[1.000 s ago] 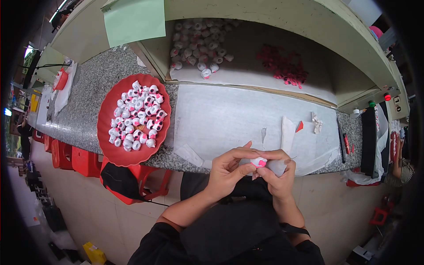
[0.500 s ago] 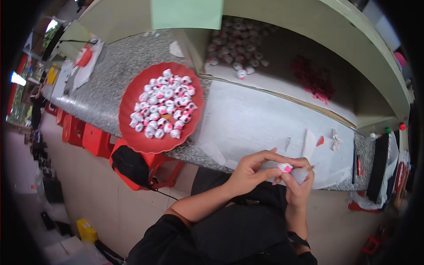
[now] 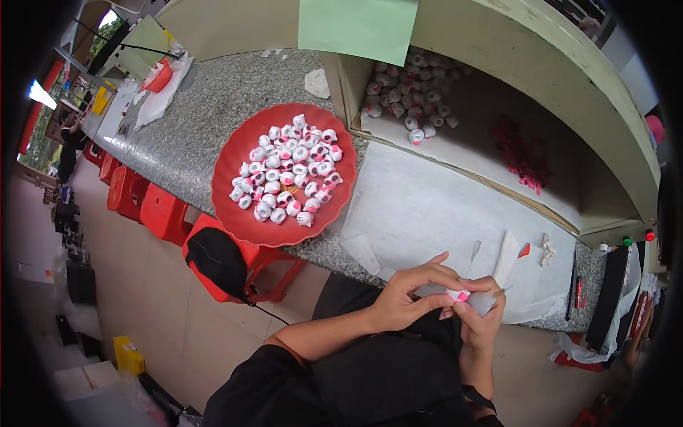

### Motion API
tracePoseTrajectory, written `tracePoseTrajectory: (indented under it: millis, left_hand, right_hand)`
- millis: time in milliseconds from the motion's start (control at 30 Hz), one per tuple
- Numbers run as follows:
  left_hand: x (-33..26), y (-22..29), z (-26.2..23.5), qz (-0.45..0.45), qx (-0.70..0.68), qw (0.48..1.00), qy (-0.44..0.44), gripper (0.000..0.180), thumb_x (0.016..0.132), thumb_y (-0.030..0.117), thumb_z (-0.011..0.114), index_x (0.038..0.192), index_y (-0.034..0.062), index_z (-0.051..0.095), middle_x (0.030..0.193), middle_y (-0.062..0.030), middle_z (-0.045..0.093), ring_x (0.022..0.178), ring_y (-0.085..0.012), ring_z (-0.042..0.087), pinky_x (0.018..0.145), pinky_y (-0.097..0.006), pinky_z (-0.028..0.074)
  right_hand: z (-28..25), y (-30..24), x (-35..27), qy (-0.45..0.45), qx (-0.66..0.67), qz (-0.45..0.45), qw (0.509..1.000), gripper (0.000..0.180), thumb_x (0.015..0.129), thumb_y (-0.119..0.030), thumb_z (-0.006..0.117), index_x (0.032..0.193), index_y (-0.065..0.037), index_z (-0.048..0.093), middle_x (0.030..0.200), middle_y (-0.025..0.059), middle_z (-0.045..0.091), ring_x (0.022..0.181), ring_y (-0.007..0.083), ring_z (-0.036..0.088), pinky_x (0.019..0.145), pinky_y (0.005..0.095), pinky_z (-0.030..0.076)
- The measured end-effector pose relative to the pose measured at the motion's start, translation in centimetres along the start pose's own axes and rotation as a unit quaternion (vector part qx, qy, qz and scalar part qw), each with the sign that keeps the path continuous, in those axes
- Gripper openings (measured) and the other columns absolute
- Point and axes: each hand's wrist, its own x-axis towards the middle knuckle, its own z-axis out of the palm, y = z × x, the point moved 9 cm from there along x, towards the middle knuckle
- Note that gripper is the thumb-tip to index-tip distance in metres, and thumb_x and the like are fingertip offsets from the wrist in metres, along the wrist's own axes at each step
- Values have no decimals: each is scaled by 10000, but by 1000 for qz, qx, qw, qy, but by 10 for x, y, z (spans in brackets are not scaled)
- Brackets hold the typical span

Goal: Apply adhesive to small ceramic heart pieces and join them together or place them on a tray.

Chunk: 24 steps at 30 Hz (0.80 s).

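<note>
My left hand (image 3: pixel 414 293) and my right hand (image 3: pixel 482 314) meet just below the counter's front edge, fingers pinched together around one small white cap with a pink part (image 3: pixel 459 294). Both hands hold it between fingertips. A round red plate (image 3: pixel 245 217) heaped with several similar white-and-pink caps (image 3: pixel 288 171) sits on the granite counter to the upper left of my hands. A white sheet (image 3: pixel 441 206) covers the counter right above my hands.
Behind the sheet an open shelf holds a pile of white caps (image 3: pixel 409 92) and a pile of small red pieces (image 3: pixel 523 153). Paper scraps (image 3: pixel 506 252) lie on the sheet. Red stools (image 3: pixel 160 210) stand under the counter, a black bag (image 3: pixel 217 260) on one.
The view has swung right and down, so the plate sits nearer the middle. My hands stay together on the small cap, fingers shifting slightly.
</note>
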Motion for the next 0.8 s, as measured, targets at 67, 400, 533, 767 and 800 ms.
tracePoseTrajectory:
  millis: [67, 400, 533, 767, 800]
  left_hand:
    - [1, 1, -6, -13, 10, 1000, 8, 227, 739, 25, 567, 964, 49, 546, 967, -91, 565, 946, -198, 517, 989, -479, 131]
    - [26, 112, -107, 78, 667, 698, 250, 348, 649, -7, 606, 990, 38, 554, 934, -102, 497, 882, -234, 477, 768, -303, 377]
    - [100, 63, -86, 90, 606, 765, 197, 302, 684, 51, 600, 978, 69, 535, 851, -116, 516, 765, -246, 518, 673, -323, 415]
    - [141, 3, -107, 67, 635, 752, 166, 265, 695, 57, 583, 953, 97, 540, 787, -114, 510, 647, -239, 520, 589, -310, 427]
    - [137, 6, -104, 66, 584, 790, 175, 229, 714, 40, 568, 938, 82, 545, 771, -90, 537, 637, -180, 525, 596, -282, 423]
  right_hand:
    - [6, 2, 4, -3, 35, -10, 999, 193, 697, 67, 549, 881, 70, 491, 736, 160, 556, 571, 176, 559, 521, 278, 477]
    - [-34, -3, 21, 60, -129, -10, 990, 606, 656, 34, 587, 1192, -22, 310, 824, 81, 511, 588, 86, 460, 454, 185, 397]
    - [-44, -21, 13, 74, -30, -46, 996, 358, 685, 18, 487, 1014, -36, 355, 916, 104, 411, 585, 115, 445, 402, 189, 372]
    - [-65, -30, 0, 89, -48, -53, 993, 263, 686, -15, 450, 937, -14, 373, 943, 110, 389, 648, 166, 475, 408, 235, 441]
    - [-66, -35, 1, 103, -78, -67, 989, 242, 696, -30, 460, 925, -9, 383, 943, 111, 391, 680, 172, 488, 422, 241, 453]
